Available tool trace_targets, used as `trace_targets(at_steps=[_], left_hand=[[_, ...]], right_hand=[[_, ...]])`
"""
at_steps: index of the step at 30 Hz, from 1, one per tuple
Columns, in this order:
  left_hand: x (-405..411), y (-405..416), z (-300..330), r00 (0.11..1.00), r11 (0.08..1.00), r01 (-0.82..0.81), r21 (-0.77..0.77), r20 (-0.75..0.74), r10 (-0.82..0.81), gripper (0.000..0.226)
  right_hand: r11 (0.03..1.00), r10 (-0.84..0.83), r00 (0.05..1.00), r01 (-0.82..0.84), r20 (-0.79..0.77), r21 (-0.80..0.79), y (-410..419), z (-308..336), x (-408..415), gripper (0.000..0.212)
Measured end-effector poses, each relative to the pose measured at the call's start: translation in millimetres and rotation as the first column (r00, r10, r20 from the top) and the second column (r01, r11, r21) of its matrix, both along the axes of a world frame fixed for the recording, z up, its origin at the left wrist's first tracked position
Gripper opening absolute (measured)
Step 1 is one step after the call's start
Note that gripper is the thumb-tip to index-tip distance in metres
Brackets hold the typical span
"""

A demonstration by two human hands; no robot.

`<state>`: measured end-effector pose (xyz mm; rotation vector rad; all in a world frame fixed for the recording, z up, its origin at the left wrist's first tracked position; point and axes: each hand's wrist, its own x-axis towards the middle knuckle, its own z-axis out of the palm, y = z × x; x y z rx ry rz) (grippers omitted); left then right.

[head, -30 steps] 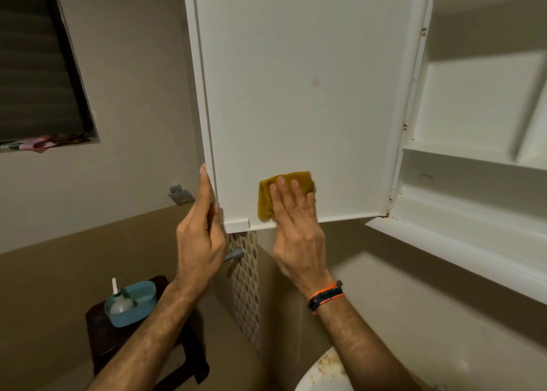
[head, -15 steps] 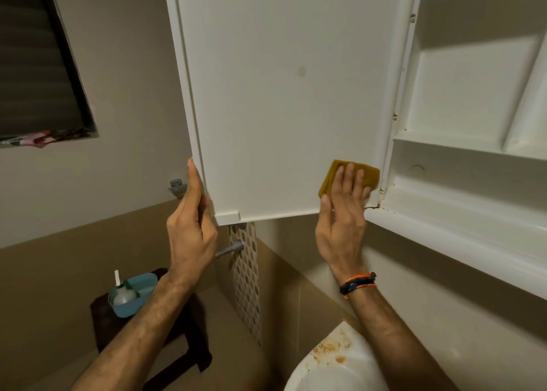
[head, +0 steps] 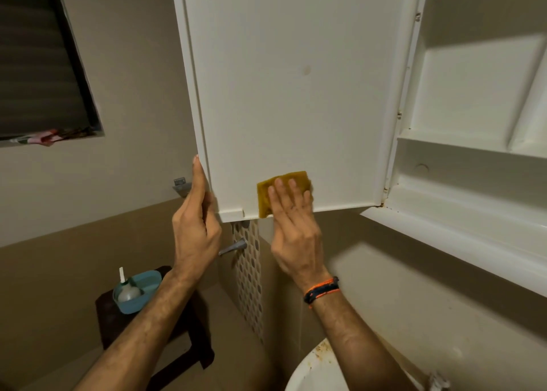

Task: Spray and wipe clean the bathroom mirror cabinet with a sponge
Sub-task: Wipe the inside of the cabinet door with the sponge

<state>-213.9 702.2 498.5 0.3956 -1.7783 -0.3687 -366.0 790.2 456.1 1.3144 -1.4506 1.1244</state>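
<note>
The white cabinet door (head: pixel 296 94) hangs open, its inner face toward me, with a small brownish spot near the middle. My left hand (head: pixel 195 225) grips the door's lower left edge, fingers behind it and thumb up the side. My right hand (head: pixel 293 222) presses a yellow-brown sponge (head: pixel 265 196) flat against the door's bottom strip, left of centre. The open cabinet body (head: pixel 473 154) with white shelves is at the right. A spray bottle (head: pixel 127 290) stands in a blue tub on a dark stool, lower left.
A dark window (head: pixel 38 65) sits in the left wall. A metal tap (head: pixel 233 247) and a patterned tile strip lie below the door. A stained white sink (head: pixel 316 370) is at the bottom. The blue tub (head: pixel 145 290) rests on the dark stool (head: pixel 109 316).
My right hand slid the sponge along the door's bottom from left to the hinge side, then back left. My left hand kept its hold on the door edge.
</note>
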Motion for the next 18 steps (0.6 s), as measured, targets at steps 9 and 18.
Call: trace_targets(at_steps=[9, 18], left_hand=[[-0.9, 4.0, -0.5, 0.999, 0.998, -0.013, 0.055, -0.029, 0.014, 0.068], [2.0, 3.1, -0.6, 0.999, 0.999, 0.025, 0.021, -0.026, -0.025, 0.066]], right_hand=[[0.985, -0.076, 0.951, 0.119, 0.301, -0.128, 52.2, -4.3, -71.4, 0.050], [0.987, -0.042, 0.908, 0.102, 0.417, -0.123, 24.8, -0.4, -22.7, 0.049]])
